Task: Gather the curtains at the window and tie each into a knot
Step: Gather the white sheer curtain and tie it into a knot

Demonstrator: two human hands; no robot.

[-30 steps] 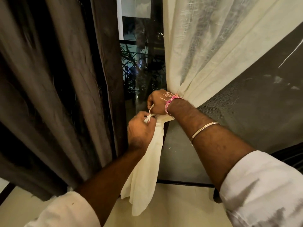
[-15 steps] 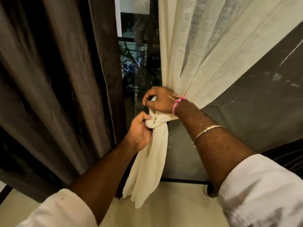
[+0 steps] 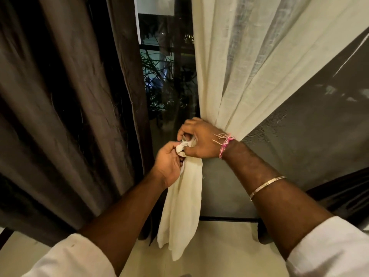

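1. The dark curtain (image 3: 65, 116) hangs loose, left of the window (image 3: 165, 76). No knot shows in it, so it looks like it is not done yet.
2. The left hand (image 3: 169, 162) sits below the window. Its grip is closed, pinching the small cloth knot (image 3: 182, 146).
3. The right hand (image 3: 199, 140) is touching that same knot. Its fingers curl tight around the bunched cloth.
4. The cream curtain (image 3: 249, 66), right of the window, is pulled together. Its knot looks almost finished, with the tail (image 3: 181, 206) hanging down.
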